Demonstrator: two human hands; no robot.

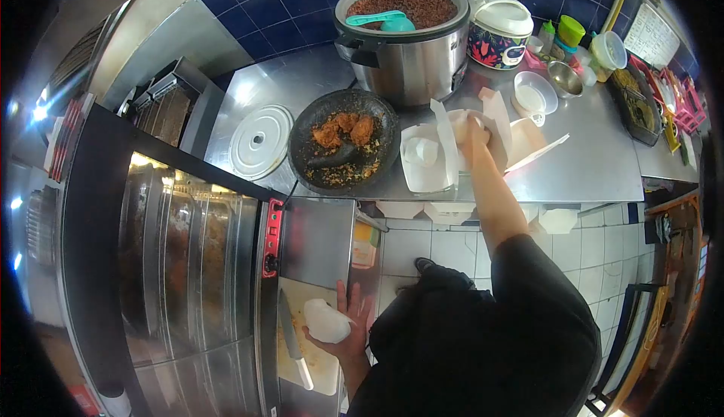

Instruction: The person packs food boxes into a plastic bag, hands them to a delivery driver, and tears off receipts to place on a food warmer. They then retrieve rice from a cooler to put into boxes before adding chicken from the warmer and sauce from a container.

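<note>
Left hand (343, 326) fingers clamped on white lump (326, 320) beside knife (294, 339); right hand (471, 132) fingers grip paper box (483, 127) near mortar (343, 149)

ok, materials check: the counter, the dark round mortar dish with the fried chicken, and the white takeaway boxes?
Counter: looks like brushed stainless steel, grey with soft glare streaks. Dark round mortar dish: probably stone, matte, rough and speckled, no shine. White takeaway boxes: likely paperboard or thin foam, flat matte white with folded flaps; cannot tell which. The right hand rests at an open one.
</note>
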